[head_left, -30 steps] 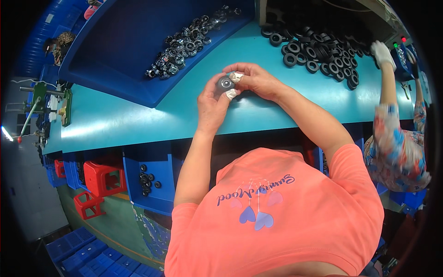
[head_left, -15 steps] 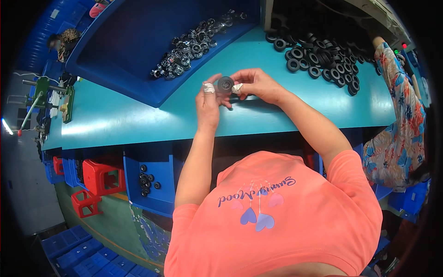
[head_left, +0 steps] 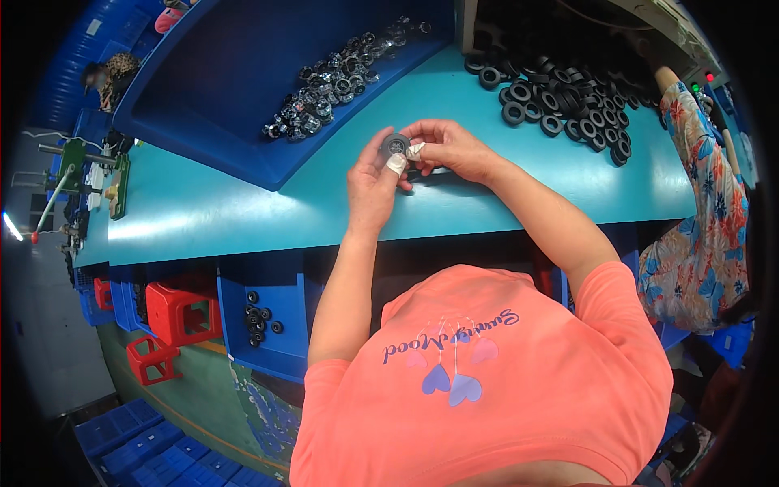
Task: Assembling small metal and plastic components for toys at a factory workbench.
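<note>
Between my two hands, above the teal table, is a small black toy wheel with a shiny hub in its centre. My left hand grips it from the left, its white-taped thumb pressed on the wheel's front. My right hand pinches the right side of the same wheel, and its thumb is also wrapped in white tape. Just beyond the hands, shiny clear-and-dark wheel hubs lie heaped in a large blue bin. Loose black tyres are piled on the table to the right.
Below the table edge, an open blue drawer-like box holds several finished-looking wheels. Red stools stand at the left. A green hand press sits at the table's left end. A person in a flowered garment is at the right.
My left thumb has moved right and onto the face of the wheel. The wheel has shifted very slightly; my right hand stays nearly in place.
</note>
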{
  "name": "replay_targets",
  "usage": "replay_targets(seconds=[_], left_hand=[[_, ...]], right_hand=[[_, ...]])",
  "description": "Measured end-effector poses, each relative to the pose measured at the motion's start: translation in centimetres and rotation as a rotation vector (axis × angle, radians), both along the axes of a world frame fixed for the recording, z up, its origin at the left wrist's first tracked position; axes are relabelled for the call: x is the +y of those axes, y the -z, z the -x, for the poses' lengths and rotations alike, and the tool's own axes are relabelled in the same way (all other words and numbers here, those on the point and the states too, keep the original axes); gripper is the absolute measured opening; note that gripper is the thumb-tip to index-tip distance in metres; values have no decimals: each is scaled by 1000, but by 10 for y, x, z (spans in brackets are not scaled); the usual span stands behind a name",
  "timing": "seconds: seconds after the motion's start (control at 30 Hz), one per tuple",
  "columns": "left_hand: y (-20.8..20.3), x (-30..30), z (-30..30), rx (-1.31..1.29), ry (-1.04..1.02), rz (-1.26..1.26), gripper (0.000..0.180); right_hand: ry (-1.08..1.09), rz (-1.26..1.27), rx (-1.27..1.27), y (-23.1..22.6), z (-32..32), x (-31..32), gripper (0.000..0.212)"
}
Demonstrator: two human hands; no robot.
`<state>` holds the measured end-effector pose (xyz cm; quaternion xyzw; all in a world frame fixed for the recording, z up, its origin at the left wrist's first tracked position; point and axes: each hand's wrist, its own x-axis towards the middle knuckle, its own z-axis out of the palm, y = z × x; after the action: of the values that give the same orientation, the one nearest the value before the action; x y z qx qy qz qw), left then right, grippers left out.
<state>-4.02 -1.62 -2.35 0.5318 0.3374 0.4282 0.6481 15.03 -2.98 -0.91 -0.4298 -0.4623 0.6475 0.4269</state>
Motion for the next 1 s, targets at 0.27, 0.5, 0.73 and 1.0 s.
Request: replay_targets(seconds=[0.27,0.5,0.73,1.0], left_hand=[[3,-5,-3,159,-15,-111,46],[-1,-3,-2,218,23,-81,45],[-4,-5,-3,171,62,-61,44],[4,7,3,-29,104,68,37]], right_hand=[[64,14,-36,6,2,2,33],[22,9,-21,6,-4,5,29],[-64,67,-23,2,-8,6,29],[-25,159,36,6,-7,7,30]])
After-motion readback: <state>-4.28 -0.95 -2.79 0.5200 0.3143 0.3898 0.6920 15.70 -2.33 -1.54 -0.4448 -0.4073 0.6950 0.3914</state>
